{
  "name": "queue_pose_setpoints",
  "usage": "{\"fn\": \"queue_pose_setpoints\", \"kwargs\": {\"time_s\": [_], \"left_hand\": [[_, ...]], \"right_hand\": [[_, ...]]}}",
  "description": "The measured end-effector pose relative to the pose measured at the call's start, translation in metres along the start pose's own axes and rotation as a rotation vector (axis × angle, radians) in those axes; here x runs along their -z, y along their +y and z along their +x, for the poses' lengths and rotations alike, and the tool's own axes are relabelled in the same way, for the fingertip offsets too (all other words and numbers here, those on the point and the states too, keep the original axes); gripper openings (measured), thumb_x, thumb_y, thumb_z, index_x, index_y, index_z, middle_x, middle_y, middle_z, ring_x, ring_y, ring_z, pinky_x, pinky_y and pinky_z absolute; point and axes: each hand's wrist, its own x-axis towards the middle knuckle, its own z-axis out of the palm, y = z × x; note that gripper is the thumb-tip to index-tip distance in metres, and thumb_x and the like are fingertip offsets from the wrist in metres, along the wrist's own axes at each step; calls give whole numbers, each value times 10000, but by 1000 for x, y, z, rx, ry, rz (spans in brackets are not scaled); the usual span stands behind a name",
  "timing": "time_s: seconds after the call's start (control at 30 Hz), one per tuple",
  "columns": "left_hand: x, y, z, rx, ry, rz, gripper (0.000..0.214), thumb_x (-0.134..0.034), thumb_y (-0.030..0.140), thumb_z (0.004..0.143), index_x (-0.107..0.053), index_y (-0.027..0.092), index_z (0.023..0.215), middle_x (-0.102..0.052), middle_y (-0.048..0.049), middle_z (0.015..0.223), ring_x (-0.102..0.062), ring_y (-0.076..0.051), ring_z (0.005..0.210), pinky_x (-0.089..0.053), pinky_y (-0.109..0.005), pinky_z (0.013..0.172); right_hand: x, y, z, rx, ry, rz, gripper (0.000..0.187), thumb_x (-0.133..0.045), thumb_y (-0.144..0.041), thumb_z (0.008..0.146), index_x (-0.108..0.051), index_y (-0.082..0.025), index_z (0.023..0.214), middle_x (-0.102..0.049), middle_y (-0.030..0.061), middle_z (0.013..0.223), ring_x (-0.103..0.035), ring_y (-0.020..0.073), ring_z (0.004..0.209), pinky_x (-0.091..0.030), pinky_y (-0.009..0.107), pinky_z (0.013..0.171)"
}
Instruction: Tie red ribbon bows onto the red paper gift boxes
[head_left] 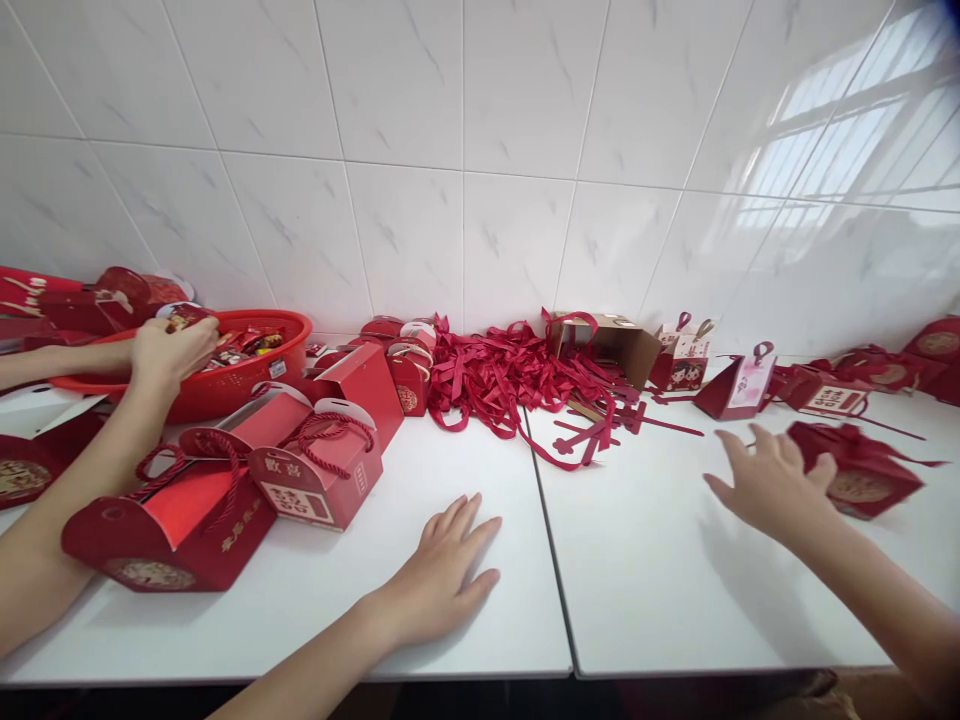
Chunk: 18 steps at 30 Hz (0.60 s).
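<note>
My left hand (450, 575) rests on the white table with its fingers spread and nothing in them. Above the right half of the table, my right hand (772, 480) is open and holds nothing. Just beside it sits a dark red gift box (862, 470) topped with a ribbon bow, partly behind my fingers. To the left of my left hand stand a pink-red gift box (319, 475) with a rope handle and a darker gift box (172, 540) with a rope handle. Ahead lies a heap of red ribbons (495, 375).
At the left, a co-worker's hands (169, 350) are over a red plastic basket (289, 330) of wrapped sweets. An open cardboard box (634, 350) lies behind the ribbons. Small boxes (742, 385) line the right back. A seam (551, 540) splits the white table (637, 600); a tiled wall (405, 230) rises behind.
</note>
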Motion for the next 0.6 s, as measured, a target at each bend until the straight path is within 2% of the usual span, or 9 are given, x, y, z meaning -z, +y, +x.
{"fn": "queue_pose_setpoints", "kwargs": {"time_s": [0.1,0.17,0.27,0.37,0.5,0.6], "left_hand": [[-1,-1,1,-2,1,19,552,-368,426,935,-315,245,1454,-113,-146,1577,-46,-336,1443,-194,-574,1119],[-2,-3,2,-3,11,34,550,-368,431,934,-319,251,1452,-123,-148,1576,-53,-334,1444,-194,-573,1119],[-5,-4,2,-7,23,47,548,-375,431,931,-327,255,1448,-135,-152,1573,-63,-331,1444,-193,-570,1120],[-7,-3,2,-5,35,48,543,-378,430,930,-337,254,1443,-142,-152,1573,-69,-328,1445,-194,-569,1120],[-8,-3,1,0,51,30,533,-394,409,925,-356,250,1433,-159,-147,1571,-75,-324,1446,-187,-564,1125],[-9,-5,2,28,115,-39,645,-462,361,895,-227,223,1479,-97,-148,1581,-70,-316,1449,-189,-550,1133]], "right_hand": [[-9,-27,-1,170,-209,56,451,-504,-308,866,-551,-162,1290,-392,209,1451,-333,439,1331,-260,670,1013],[-12,-48,-2,294,-248,103,441,-534,-273,845,-567,-177,1275,-427,179,1439,-363,408,1325,-295,626,1028],[-13,-76,0,390,-207,163,498,-549,-235,833,-512,-205,1328,-464,148,1416,-423,362,1288,-369,543,1010],[-15,-95,11,456,-131,226,493,-550,-238,844,-501,-199,1333,-479,155,1391,-433,355,1267,-381,518,998],[-19,-108,24,529,-77,327,229,-530,-232,867,-684,-174,1026,-572,161,1258,-511,337,1172,-431,486,944],[-9,-115,12,597,-38,419,205,-498,-194,877,-696,-165,830,-605,147,1191,-538,305,1125,-448,452,928]]}}
